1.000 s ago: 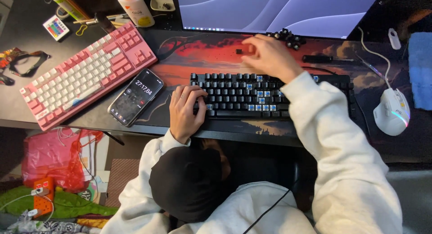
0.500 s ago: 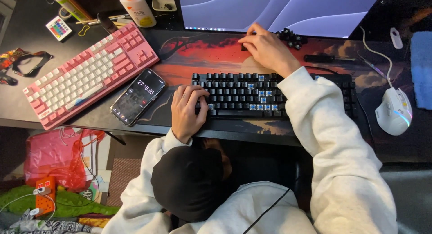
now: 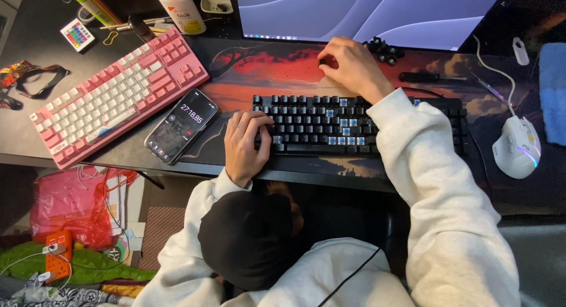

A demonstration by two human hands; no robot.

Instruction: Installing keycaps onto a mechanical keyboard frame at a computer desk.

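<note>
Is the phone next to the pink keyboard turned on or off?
On. The phone lies flat with its screen lit, showing white digits and round buttons.

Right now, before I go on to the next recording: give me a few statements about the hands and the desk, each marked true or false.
1. The left hand rests on the left end of the black keyboard. True.
2. The right hand grips the white mouse. False: it is beyond the keyboard on the red desk mat, beside a small pile of black keycaps; the mouse lies untouched.
3. Several keys are missing caps, showing blue switches. True.
4. The phone lies on the pink keyboard. False: it lies beside it, on the desk.
</note>
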